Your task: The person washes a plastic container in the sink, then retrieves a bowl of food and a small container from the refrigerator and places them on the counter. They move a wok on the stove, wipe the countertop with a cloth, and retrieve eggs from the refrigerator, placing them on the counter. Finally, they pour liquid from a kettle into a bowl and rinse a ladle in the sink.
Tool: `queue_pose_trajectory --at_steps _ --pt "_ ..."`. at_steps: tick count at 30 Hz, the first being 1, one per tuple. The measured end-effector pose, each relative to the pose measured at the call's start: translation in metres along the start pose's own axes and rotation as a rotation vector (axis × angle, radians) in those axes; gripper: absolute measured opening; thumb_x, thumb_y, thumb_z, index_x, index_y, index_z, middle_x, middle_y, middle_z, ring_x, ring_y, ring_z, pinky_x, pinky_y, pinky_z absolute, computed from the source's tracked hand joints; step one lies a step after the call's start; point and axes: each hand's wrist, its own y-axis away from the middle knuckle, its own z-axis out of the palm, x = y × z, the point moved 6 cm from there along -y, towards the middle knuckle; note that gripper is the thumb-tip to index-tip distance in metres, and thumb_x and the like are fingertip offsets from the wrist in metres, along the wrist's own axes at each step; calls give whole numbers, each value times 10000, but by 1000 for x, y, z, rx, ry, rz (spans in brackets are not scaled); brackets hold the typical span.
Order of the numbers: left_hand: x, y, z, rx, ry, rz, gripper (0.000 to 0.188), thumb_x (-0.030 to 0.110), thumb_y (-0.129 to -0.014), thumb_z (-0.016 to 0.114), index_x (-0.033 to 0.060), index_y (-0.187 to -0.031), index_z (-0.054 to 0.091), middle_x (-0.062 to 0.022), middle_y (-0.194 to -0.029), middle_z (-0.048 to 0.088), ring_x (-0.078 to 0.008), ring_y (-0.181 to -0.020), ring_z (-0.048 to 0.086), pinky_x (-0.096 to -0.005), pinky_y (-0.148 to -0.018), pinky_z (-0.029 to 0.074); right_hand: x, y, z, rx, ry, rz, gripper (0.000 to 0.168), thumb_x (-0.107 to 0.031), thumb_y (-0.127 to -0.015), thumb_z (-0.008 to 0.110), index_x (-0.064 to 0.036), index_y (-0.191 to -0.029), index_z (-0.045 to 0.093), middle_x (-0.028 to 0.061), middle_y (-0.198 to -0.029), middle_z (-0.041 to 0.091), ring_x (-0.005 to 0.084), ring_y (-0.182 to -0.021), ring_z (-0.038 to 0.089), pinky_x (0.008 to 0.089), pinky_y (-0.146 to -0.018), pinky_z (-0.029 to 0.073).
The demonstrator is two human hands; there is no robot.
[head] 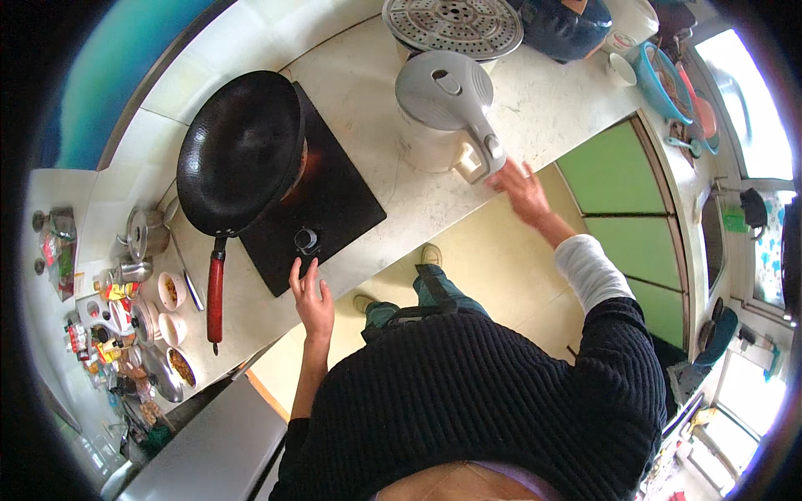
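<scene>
A black wok [241,147] with a red wooden handle [215,294] sits on a black single-burner cooktop [341,194]. An orange glow shows beside the wok's rim. My left hand [315,304] is at the cooktop's front edge, fingers apart and empty, with fingertips just below the control knob [305,239]. To the right stands an electric kettle [445,94] with a grey lid and a cream body. My right hand [525,195], blurred, has its fingers spread beside the lower end of the kettle's handle [489,147]. Whether they touch it is hard to tell.
Behind the kettle lies a perforated steamer plate [454,22]. Bowls [171,291], a lidded pot [147,232], a ladle [188,269] and several jars crowd the left counter. A blue basin [664,81] stands at far right, above green cabinet doors [617,169].
</scene>
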Motion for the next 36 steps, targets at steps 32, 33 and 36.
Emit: queue_pose_trajectory --at_steps 32,33,36 --pt "-121 131 -119 176 2245 -382 904 715 -742 181 22 -1321 211 -128 -1365 258 -229 -1276 213 -417 -1021 226 -401 -15 -55 -508 -978 -347 296 -204 -869 494 -31 -1106 531 145 -1120 526 246 -1080 464 324 -908 360" --pt "-126 141 -123 180 2245 -377 923 727 -734 168 21 -1327 196 -120 -1368 253 -218 -1281 195 -420 -1018 224 -438 -17 -62 -461 -1042 -431 319 -180 -861 500 -45 -1150 501 159 -1182 486 265 -1120 438 338 -920 355" --pt "-151 170 -123 286 2268 -448 803 676 -788 154 85 -1323 251 -120 -1366 252 -214 -1282 206 -422 -1048 115 -561 -1 -91 -406 -1163 -785 487 -329 -856 457 -82 -1268 379 125 -1268 403 239 -1219 322 374 -1008 215"
